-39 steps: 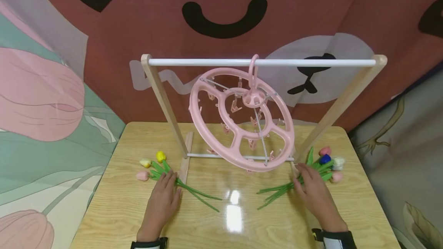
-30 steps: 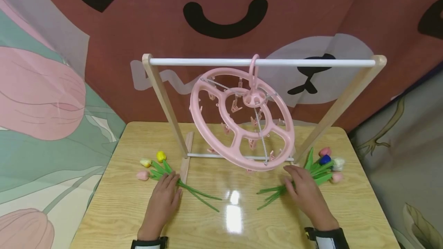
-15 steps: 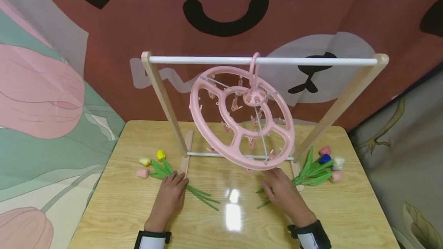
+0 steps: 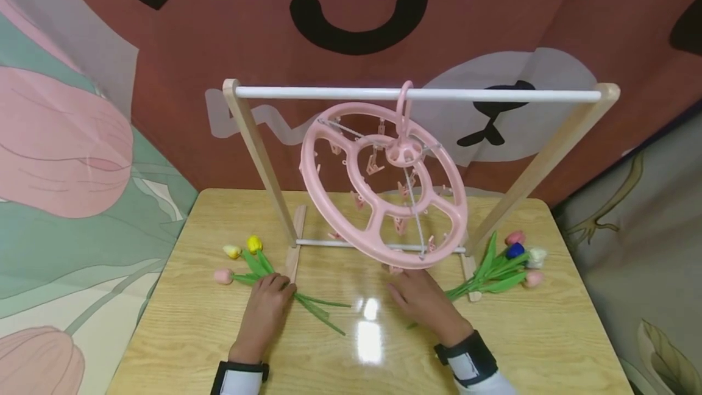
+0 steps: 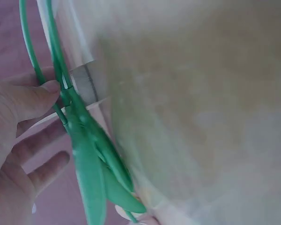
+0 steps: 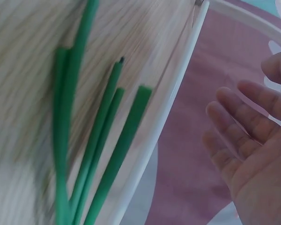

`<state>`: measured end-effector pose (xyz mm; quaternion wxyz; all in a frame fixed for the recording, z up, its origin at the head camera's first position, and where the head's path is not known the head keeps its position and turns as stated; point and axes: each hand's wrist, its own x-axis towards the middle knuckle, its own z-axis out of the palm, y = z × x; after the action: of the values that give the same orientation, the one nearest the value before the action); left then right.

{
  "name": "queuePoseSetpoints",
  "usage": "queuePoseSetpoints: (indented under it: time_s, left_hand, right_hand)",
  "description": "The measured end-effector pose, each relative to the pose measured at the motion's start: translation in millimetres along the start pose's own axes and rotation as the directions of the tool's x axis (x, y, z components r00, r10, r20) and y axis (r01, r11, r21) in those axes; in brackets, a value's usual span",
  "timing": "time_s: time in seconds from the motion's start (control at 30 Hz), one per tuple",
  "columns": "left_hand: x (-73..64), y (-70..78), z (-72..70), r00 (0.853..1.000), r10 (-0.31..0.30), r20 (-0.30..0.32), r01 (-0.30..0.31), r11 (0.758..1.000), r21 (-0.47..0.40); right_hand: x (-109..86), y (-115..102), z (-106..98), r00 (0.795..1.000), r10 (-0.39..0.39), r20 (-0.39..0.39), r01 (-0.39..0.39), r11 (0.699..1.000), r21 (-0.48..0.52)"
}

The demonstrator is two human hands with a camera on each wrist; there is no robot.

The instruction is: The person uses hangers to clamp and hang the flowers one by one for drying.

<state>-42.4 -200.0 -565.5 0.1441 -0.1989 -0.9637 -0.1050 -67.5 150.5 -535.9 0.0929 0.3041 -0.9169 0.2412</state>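
Observation:
My left hand pinches the green stems of a small bunch of artificial tulips on the left of the table. Thumb and fingers meet around the stems in the left wrist view, just above the leaves. The bunch has yellow, cream-yellow and pink heads pointing left. My right hand holds nothing, its fingers loosely extended below the front rim of a pink round clip hanger. Under and beyond that hand lies a second tulip bunch, with pink, blue and white heads. Its cut stem ends show in the right wrist view.
The hanger hooks over the white top bar of a wooden-sided rack; small pink clips dangle from it. A white lower bar joins the rack's feet. The wood-grain table backs onto a printed curtain.
My right hand has left the right tulip bunch and moved left to below the hanger. The left hand has shifted slightly right, and its fingers have curled around the left stems.

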Motion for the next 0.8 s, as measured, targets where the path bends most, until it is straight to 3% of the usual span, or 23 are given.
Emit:
queuePoseSetpoints:
  time_s: [0.3,0.5,0.63,0.8]
  left_hand:
    - [11.0,3.8,-8.8,0.995,0.074,-0.071,-0.074,0.997,0.003]
    - [21.5,16.3,-22.6,0.984,0.143,-0.108,-0.145,0.989,-0.016]
    - [27.2,30.3,-36.5,0.967,0.191,-0.166,-0.201,0.978,-0.051]
    - [35.3,49.3,-55.8,0.932,0.218,-0.289,-0.266,0.954,-0.138]
  right_hand:
    - [20.2,-15.1,5.4,0.997,-0.057,0.054,0.059,0.998,-0.035]
    - [26.7,-21.4,9.4,0.991,-0.134,0.016,0.134,0.990,-0.032]
    - [30.7,-26.3,11.4,0.979,-0.202,-0.032,0.201,0.979,-0.032]
    - [36.1,-34.3,11.6,0.974,-0.218,-0.067,0.216,0.976,-0.031]
